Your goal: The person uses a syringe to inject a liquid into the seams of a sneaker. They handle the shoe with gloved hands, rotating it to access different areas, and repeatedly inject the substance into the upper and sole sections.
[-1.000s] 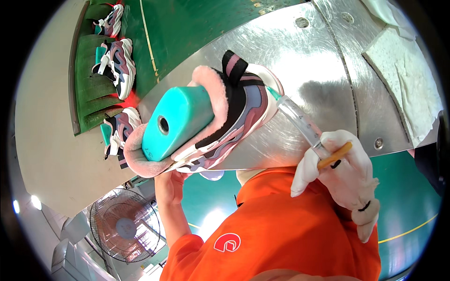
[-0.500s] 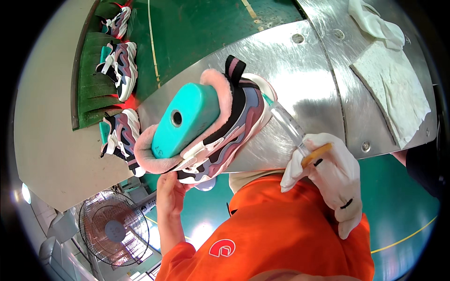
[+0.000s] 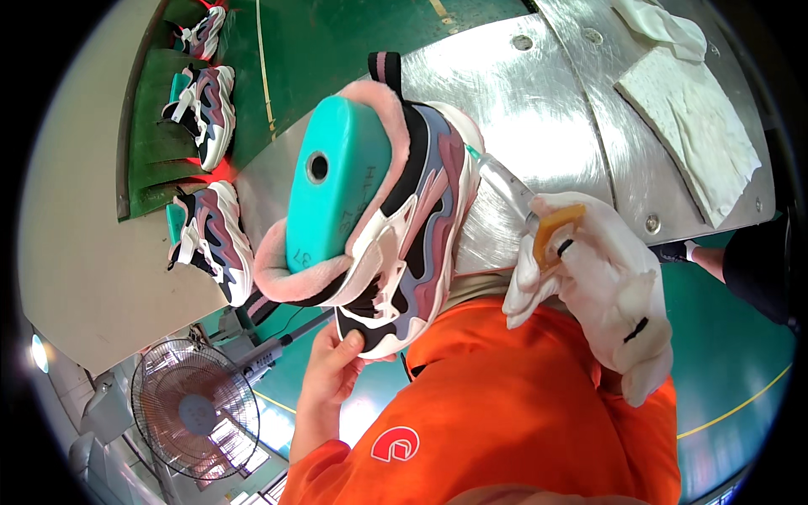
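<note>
A chunky sneaker (image 3: 421,202) in white, black, mauve and grey-blue, with pink plush lining at its collar, is held up over the steel table's near edge. A turquoise shoe last (image 3: 337,177) fills it. My bare left hand (image 3: 337,366) grips the toe, thumb on the upper. In my white-gloved right hand (image 3: 589,269) is a clear syringe (image 3: 509,187) with an amber plunger. Its thin green tip meets or nearly touches the seam above the sole near the heel; exact contact cannot be told.
Several similar sneakers (image 3: 215,236) stand along the left, by a green-flapped conveyor (image 3: 160,130). The steel table (image 3: 555,126) bears a white cloth (image 3: 694,135) at the right. A floor fan (image 3: 198,412) is at the lower left; another person's leg (image 3: 707,259) shows at the right.
My left hand has moved right and down at the toe, turning the sneaker so that its side shows more. The syringe tip has shifted slightly left and up along the heel.
</note>
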{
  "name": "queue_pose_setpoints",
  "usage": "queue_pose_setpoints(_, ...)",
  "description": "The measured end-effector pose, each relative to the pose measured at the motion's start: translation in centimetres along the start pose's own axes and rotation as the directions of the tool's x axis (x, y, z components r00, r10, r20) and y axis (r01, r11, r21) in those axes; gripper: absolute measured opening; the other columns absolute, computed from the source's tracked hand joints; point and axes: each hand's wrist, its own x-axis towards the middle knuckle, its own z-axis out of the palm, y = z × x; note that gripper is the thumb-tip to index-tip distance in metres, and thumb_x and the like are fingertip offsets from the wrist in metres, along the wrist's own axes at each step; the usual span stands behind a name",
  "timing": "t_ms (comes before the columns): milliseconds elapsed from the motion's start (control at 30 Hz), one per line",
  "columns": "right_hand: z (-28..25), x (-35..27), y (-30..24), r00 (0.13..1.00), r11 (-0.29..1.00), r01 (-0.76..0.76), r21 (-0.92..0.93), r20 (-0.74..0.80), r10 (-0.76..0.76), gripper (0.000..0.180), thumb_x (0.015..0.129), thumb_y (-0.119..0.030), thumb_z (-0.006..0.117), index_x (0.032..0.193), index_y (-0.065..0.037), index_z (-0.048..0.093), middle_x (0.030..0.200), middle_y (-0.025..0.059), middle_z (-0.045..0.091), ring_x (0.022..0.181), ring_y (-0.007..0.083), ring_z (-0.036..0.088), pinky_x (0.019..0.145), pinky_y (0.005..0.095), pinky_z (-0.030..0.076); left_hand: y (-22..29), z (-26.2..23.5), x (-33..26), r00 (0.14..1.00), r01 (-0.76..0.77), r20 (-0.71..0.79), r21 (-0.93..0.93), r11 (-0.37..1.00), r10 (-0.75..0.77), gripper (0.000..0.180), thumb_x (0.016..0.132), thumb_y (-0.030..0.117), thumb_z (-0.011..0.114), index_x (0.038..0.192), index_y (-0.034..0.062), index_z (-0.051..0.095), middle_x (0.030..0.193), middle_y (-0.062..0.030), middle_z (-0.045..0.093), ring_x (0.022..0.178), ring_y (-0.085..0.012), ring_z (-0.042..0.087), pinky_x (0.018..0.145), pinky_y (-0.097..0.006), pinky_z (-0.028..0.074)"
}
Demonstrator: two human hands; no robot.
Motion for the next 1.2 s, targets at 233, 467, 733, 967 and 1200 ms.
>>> queue_pose_setpoints(233,3.4,0.3,-1.7,0.960,0.984,-0.163,-0.078,-0.241,0.140,0.118,0.048,-0.050,0.093,0.138,0.005,0.041,0.102,0.0137,0.057,0.091,0.0246,0.062,0.077,0.0348,0.054,-1.3,2.1,0.2,0.993,0.072,0.096,-0.065,0.995,-0.065,0.060,0.079,0.020,0.077,0.125,-0.0070,0.048,0.103,-0.0159,0.067,0.085,-0.0269,0.070,0.070,-0.037,0.060)
queue_pose_setpoints(467,4.0,-0.4,-1.3,0.977,0.990,-0.075,-0.118,-0.210,0.049,0.109,0.056,-0.050,0.091,0.134,0.009,0.044,0.101,0.0123,0.057,0.090,0.0211,0.061,0.078,0.0312,0.053,-1.3,3.6,0.5,0.965,0.145,0.244,-0.176,0.974,-0.100,0.047,0.080,0.005,0.074,0.122,-0.0057,0.054,0.110,-0.0136,0.066,0.093,-0.0237,0.067,0.079,-0.037,0.057)
queue_pose_setpoints(733,3.9,-1.2,-0.4,0.997,0.971,0.050,-0.235,-0.041,-0.061,0.085,0.078,-0.045,0.077,0.134,0.008,0.044,0.101,0.0146,0.057,0.091,0.0237,0.061,0.078,0.0359,0.055,-1.5,4.2,0.1,0.956,0.150,0.280,-0.201,0.968,-0.090,0.047,0.084,0.011,0.072,0.124,-0.0064,0.054,0.110,-0.0146,0.066,0.096,-0.0236,0.066,0.081,-0.039,0.058)
queue_pose_setpoints(967,3.0,-1.2,0.2,0.985,0.966,0.172,-0.195,0.019,-0.171,0.047,0.099,-0.029,0.052,0.129,0.006,0.047,0.099,0.0175,0.059,0.088,0.0308,0.065,0.077,0.0413,0.056,-1.8,3.8,0.3,0.940,0.157,0.332,-0.239,0.958,-0.072,0.049,0.085,0.013,0.072,0.126,-0.0073,0.053,0.113,-0.0157,0.065,0.099,-0.0251,0.066,0.082,-0.040,0.058)
queue_pose_setpoints(1200,2.6,-0.9,-0.3,0.853,0.802,0.371,-0.468,-0.170,-0.494,0.063,0.092,-0.030,0.052,0.141,0.005,0.035,0.129,0.0200,0.053,0.107,0.0308,0.059,0.099,0.0395,0.045,-0.2,9.1,3.5,0.869,0.195,0.493,-0.402,0.895,0.032,0.047,0.099,0.025,0.057,0.132,-0.0065,0.047,0.127,-0.0189,0.057,0.113,-0.0275,0.060,0.097,-0.042,0.051)
